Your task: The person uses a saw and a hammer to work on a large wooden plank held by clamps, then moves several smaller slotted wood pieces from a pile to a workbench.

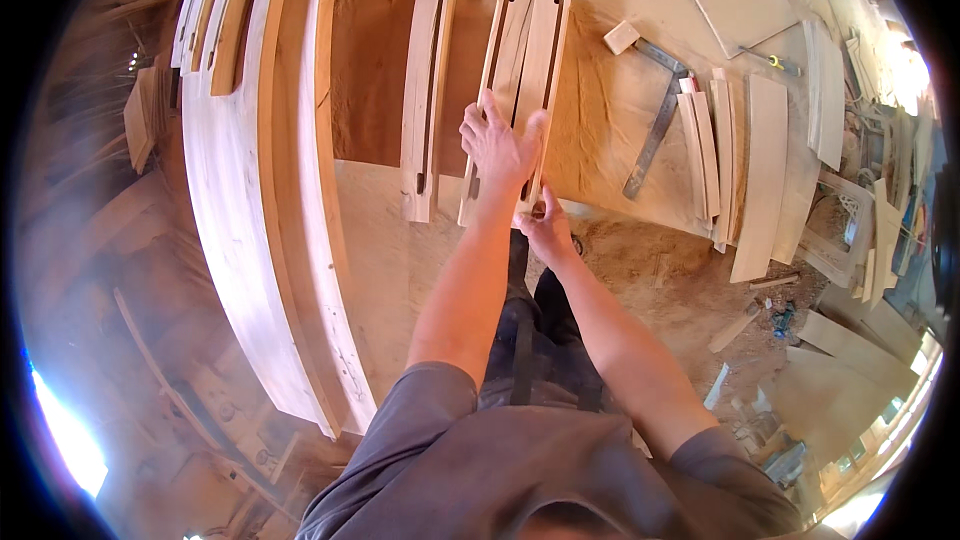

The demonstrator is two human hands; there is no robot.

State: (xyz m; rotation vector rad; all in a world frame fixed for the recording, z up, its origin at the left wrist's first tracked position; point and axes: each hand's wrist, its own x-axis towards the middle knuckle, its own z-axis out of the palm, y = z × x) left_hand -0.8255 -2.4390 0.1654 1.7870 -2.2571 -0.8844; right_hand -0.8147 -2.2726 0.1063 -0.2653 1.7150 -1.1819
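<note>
Two pale wooden bars with dark slots lie side by side, the left bar [507,35] against the right bar [543,40]. My left hand [497,148] spans both from above, its fingers over the left side and its thumb on the right bar. At the near end of the right bar, my right hand [546,228] has its fingers closed around the end; part of them is hidden under the wood. A third slotted bar [422,90] lies apart, to the left of the pair.
Long planks [235,170] are stacked at the left. A metal square with a wooden block [622,37] lies at the right, near several board strips [762,160] and a screwdriver [784,65]. A flat panel [742,12] is farther back. Sawdust and offcuts cover the floor [640,270].
</note>
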